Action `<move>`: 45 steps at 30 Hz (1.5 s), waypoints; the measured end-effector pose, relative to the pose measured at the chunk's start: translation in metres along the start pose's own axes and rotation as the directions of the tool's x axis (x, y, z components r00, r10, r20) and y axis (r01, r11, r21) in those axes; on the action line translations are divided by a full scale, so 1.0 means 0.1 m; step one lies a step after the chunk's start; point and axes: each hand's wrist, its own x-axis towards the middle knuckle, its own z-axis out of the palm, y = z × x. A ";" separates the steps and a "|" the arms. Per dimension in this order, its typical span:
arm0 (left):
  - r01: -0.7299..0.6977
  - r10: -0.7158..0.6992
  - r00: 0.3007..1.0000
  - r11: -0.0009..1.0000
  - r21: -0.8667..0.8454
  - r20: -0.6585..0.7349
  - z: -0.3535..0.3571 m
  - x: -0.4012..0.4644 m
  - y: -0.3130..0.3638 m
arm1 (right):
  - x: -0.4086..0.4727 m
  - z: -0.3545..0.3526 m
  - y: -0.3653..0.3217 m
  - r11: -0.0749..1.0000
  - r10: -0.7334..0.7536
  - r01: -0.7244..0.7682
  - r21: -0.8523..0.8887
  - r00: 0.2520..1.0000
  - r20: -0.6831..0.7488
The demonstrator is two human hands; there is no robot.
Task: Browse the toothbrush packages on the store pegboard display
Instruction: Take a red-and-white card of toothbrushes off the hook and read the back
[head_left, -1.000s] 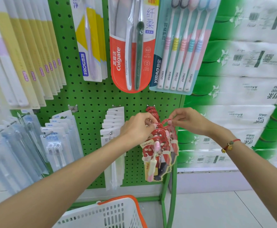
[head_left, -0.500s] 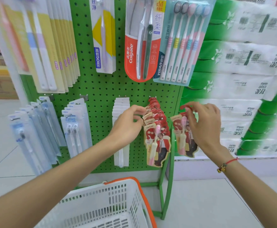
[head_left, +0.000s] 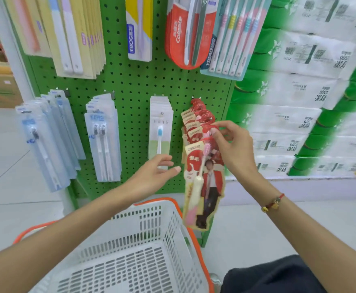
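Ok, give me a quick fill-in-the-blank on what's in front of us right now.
1. The right hand pinches a ____ toothbrush package.
2. The left hand is open and holds ____.
3. The pegboard is ____ in colour.
4. Below the hands is a white basket with an ____ rim.

Missing words: red; nothing; green; orange

Both forearms are bare, with no sleeves in view. The right wrist wears a thin red cord bracelet (head_left: 273,203) strung with small gold charms. Dark navy clothing (head_left: 278,275) shows at the lower right edge.
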 end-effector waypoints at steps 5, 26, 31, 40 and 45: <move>0.073 -0.056 0.993 0.983 -0.167 0.102 -0.16 -0.02 -0.21 | -0.10 0.23 -0.02 0.900 0.213 -0.276 0.336 0.954 0.212; 0.020 -0.065 0.992 0.933 -0.358 -0.112 0.03 -0.03 -0.41 | -0.16 0.43 0.25 0.943 0.107 -0.239 0.231 0.876 0.470; 0.062 -0.078 0.997 0.917 -0.394 -0.026 0.02 -0.05 -0.40 | -0.20 0.46 0.20 0.929 0.049 -0.195 0.314 0.908 0.416; 0.013 -0.069 0.992 0.893 -0.450 -0.109 0.01 -0.05 -0.41 | -0.23 0.45 0.22 0.929 0.217 -0.351 0.113 0.769 0.602; -0.044 -0.106 0.962 0.847 -0.530 -0.250 -0.03 -0.04 -0.39 | -0.33 0.44 0.22 0.959 0.215 -0.282 -0.040 0.624 0.751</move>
